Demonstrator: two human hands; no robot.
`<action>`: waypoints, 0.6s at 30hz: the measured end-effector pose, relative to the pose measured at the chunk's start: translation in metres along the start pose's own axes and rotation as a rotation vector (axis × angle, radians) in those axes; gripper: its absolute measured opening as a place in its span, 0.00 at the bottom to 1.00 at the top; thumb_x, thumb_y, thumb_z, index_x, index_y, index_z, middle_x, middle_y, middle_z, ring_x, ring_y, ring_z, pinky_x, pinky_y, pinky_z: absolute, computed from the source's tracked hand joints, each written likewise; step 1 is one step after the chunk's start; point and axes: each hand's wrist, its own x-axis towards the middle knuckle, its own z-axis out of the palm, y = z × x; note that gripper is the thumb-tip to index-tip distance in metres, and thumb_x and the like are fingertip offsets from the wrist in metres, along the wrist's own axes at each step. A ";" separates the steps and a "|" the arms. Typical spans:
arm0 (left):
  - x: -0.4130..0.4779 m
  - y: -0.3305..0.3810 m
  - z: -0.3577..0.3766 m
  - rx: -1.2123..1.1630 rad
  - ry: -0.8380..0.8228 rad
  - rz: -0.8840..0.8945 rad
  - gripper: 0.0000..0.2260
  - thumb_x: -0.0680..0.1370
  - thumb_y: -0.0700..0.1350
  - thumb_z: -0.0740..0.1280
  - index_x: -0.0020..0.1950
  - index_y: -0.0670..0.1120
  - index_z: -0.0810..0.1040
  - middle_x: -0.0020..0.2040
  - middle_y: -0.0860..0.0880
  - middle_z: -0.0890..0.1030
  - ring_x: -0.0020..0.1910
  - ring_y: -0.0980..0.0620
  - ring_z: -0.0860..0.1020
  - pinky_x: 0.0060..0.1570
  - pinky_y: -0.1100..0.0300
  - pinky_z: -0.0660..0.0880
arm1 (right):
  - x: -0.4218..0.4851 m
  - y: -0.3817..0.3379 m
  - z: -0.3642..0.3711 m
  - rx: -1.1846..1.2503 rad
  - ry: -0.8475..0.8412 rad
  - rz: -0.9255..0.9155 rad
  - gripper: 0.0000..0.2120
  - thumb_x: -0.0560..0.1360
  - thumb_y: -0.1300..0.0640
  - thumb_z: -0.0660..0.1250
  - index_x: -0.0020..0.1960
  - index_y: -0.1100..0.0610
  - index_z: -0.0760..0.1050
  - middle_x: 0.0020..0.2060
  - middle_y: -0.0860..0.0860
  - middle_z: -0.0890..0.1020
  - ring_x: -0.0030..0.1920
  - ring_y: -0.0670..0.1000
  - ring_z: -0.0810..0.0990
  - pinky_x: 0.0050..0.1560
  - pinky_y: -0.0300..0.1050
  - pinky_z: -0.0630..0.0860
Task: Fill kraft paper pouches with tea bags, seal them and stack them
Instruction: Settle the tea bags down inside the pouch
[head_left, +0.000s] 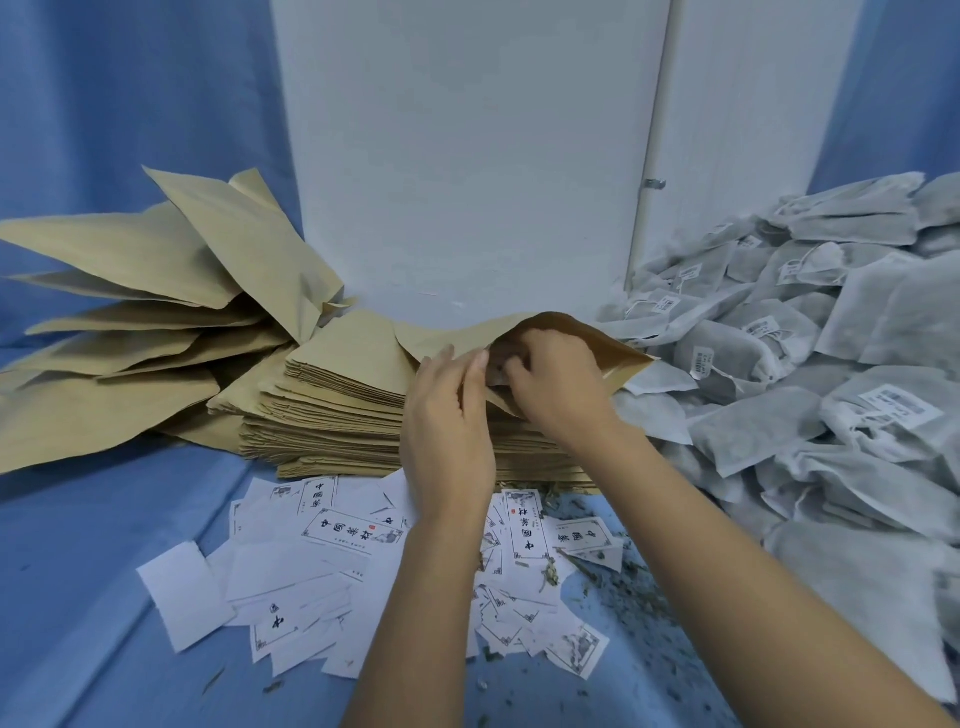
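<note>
Filling step. Left hand (449, 421) pinched the pouch (615, 358) lip; right hand (558, 387) fingers curled inside, grip unclear. Next, likely: withdraw, then seal.

Only the person's arms show: two bare hands and two bare forearms, each cut off by the lower edge of the view before the elbow. The left hand (449, 441) is seen from its back, with faint ridges of tendon running from the knuckles toward the wrist and a short, rounded nail on one fingertip (483, 358). The right hand (558, 387) also shows its back, the knuckles smooth and rounded. The left forearm (415, 623) and the right forearm (753, 597) are uncovered along all their visible length; the right one looks broader, widening toward the corner of the wide-angle view
</note>
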 end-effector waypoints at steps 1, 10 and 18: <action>0.001 0.001 -0.001 0.008 0.047 -0.004 0.11 0.80 0.51 0.62 0.55 0.50 0.83 0.60 0.53 0.76 0.61 0.55 0.71 0.48 0.79 0.62 | -0.006 -0.005 -0.004 0.091 0.053 -0.007 0.08 0.74 0.59 0.61 0.38 0.58 0.74 0.32 0.50 0.76 0.35 0.52 0.73 0.34 0.45 0.65; 0.005 0.009 -0.003 -0.191 0.144 -0.033 0.05 0.74 0.36 0.71 0.49 0.39 0.83 0.48 0.48 0.78 0.42 0.75 0.73 0.42 0.81 0.65 | -0.033 -0.021 -0.036 0.185 -0.901 0.159 0.08 0.75 0.63 0.62 0.44 0.62 0.80 0.35 0.54 0.84 0.29 0.49 0.82 0.30 0.37 0.78; 0.005 0.006 -0.003 -0.178 0.170 -0.088 0.04 0.76 0.38 0.68 0.49 0.42 0.82 0.48 0.51 0.78 0.43 0.70 0.74 0.43 0.81 0.66 | -0.045 -0.005 -0.003 -0.383 -1.011 0.054 0.25 0.72 0.54 0.72 0.67 0.57 0.73 0.63 0.53 0.76 0.61 0.55 0.75 0.57 0.48 0.75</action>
